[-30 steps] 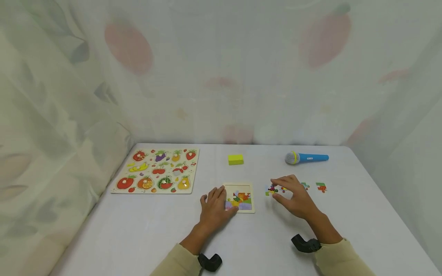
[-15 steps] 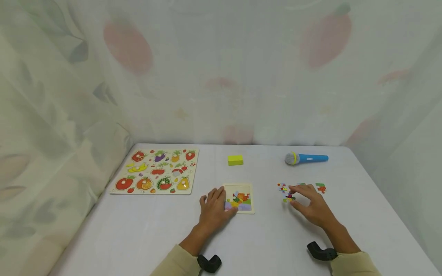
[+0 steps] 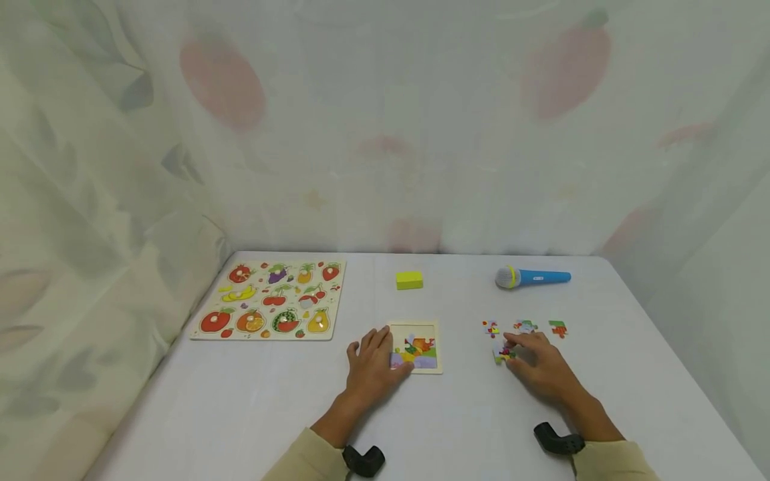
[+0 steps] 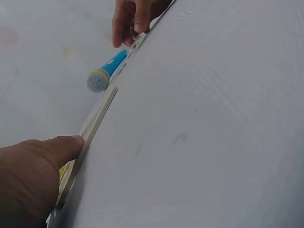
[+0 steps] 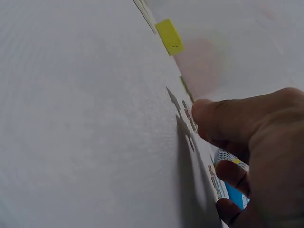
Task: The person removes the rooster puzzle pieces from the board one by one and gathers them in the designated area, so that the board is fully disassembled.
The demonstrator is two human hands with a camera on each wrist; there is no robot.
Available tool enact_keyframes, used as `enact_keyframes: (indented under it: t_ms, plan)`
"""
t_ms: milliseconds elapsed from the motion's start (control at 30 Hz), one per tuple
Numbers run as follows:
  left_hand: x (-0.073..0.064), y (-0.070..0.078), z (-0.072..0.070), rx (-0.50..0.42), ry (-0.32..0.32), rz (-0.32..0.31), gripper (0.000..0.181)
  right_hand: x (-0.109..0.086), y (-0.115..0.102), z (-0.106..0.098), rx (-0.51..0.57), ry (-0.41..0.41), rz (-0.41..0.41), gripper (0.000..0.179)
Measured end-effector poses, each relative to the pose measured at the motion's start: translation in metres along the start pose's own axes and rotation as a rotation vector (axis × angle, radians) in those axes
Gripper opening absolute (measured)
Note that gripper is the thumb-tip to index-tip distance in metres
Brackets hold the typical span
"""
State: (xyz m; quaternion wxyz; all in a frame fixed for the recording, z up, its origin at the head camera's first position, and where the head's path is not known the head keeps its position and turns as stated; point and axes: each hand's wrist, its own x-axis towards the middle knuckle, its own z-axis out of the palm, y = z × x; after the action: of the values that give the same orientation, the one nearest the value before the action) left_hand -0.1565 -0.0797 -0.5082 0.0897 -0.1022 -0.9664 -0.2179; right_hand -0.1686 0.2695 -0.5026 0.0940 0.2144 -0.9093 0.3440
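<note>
Right hand (image 3: 544, 366) has shifted rightward, away from wooden puzzle tray (image 3: 415, 323); thumb and finger pinch jigsaw piece (image 3: 502, 353) near 3 loose pieces (image 3: 558, 329), table contact unclear. Piece therefore remains unplaced, tray partly filled. Left hand (image 3: 371, 361), fingers spread, rests on tray.

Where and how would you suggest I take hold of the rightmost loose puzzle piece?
I'd pinch the rightmost piece by its near and far edges, coming down from its right: it lies flat on the table, leaving only its edges to grip, and another piece lies to its left.
</note>
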Motion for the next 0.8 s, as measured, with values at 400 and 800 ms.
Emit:
enact_keyframes:
  t_ms: [400,800]
  plan:
    - [-0.0002,-0.0014,0.0007,-0.013,-0.008,0.002,0.077,-0.0007,0.0026,0.0028,-0.014,0.022,-0.065,0.052]
    - [-0.0004,-0.0012,0.0008,-0.019,-0.002,0.001,0.077,0.0075,-0.0063,-0.0032,0.079,0.064,-0.092,0.052]
